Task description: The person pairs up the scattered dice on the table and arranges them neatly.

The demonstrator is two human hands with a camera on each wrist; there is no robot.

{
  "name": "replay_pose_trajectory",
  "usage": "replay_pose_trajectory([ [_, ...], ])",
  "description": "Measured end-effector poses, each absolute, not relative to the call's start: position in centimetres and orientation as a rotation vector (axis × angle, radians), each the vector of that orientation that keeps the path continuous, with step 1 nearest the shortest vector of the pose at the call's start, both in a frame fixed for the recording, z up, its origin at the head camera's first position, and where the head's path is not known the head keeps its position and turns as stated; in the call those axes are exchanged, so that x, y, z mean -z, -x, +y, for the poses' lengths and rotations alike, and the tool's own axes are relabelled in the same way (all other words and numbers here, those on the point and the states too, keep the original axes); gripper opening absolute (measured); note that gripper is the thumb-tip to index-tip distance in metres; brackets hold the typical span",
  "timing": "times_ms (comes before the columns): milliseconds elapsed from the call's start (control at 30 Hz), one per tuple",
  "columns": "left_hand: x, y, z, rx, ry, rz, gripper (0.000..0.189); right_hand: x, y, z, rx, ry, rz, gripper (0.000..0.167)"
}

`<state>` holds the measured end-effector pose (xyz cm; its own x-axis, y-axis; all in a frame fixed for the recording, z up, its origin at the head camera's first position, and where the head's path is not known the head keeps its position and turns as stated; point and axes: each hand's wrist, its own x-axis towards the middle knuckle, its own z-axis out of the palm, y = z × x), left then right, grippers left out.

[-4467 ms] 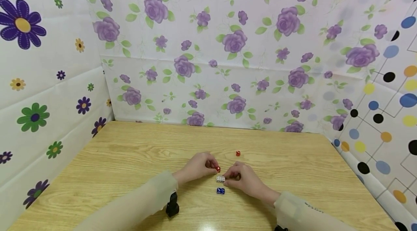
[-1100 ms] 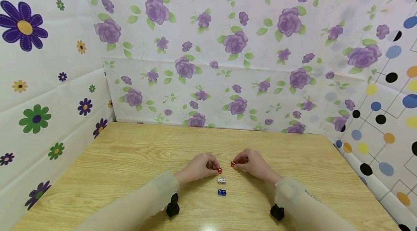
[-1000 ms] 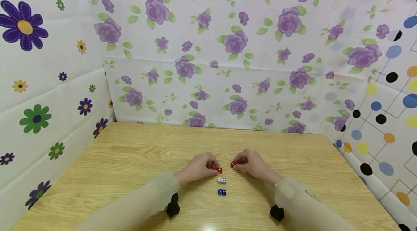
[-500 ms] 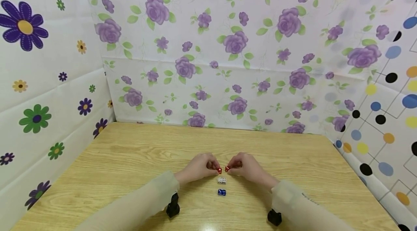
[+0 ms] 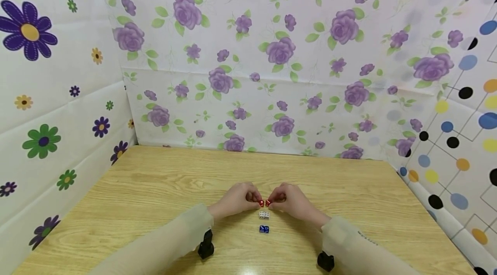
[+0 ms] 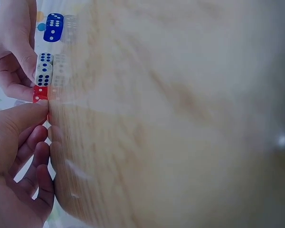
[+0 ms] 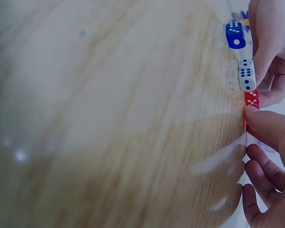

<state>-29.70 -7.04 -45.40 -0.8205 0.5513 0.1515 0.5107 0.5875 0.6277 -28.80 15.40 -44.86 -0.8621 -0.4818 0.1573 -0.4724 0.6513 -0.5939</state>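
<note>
My left hand (image 5: 241,198) pinches a red die (image 5: 261,203) between thumb and fingertips on the wooden table. Facing it, my right hand (image 5: 292,200) pinches a second red die (image 5: 268,203), a narrow gap apart from the first in the head view. Just nearer to me lies a pair of white dice (image 5: 264,215) side by side, with dark blue pips showing in the left wrist view. Nearer still is a pair of blue dice (image 5: 264,229) with white pips, also side by side. The three pairs form short rows, one in front of the other. Fingers partly hide both red dice in the wrist views.
The wooden table (image 5: 174,171) reaches back to a cloth wall (image 5: 248,107) with purple roses. Patterned cloths hang at the left and right sides. A black wrist camera (image 5: 206,247) sits under the left sleeve and another black camera (image 5: 325,261) under the right.
My right hand left the white dice, picked up the far red die and brought it nearer and leftward, beside the other red die. My left hand has kept its pinch in place.
</note>
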Motion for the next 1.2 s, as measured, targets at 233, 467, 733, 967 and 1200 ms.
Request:
replay_pose_trajectory([
  [233, 45.37, 29.66, -7.07, -1.062, -0.915, 2.741, 0.007, 45.01, 28.85, 15.39, 0.992, 0.837, 2.856, 0.008],
  [467, 45.31, 29.66, -7.00, -1.054, -0.922, 2.748, 0.008, 45.12, 28.77, 15.43, 1.003, 0.841, 2.855, 0.009],
  [733, 45.38, 29.70, -7.06, -1.044, -0.940, 2.755, 0.008, 45.18, 28.57, 15.27, 0.991, 0.830, 2.872, 0.008],
  [967, 45.58, 29.83, -7.11, -1.041, -0.961, 2.759, 0.009, 45.23, 28.55, 15.16, 0.985, 0.821, 2.887, 0.008],
  [1200, 45.48, 29.79, -7.15, -1.021, -0.971, 2.769, 0.009, 45.30, 28.50, 15.14, 0.989, 0.822, 2.897, 0.009],
])
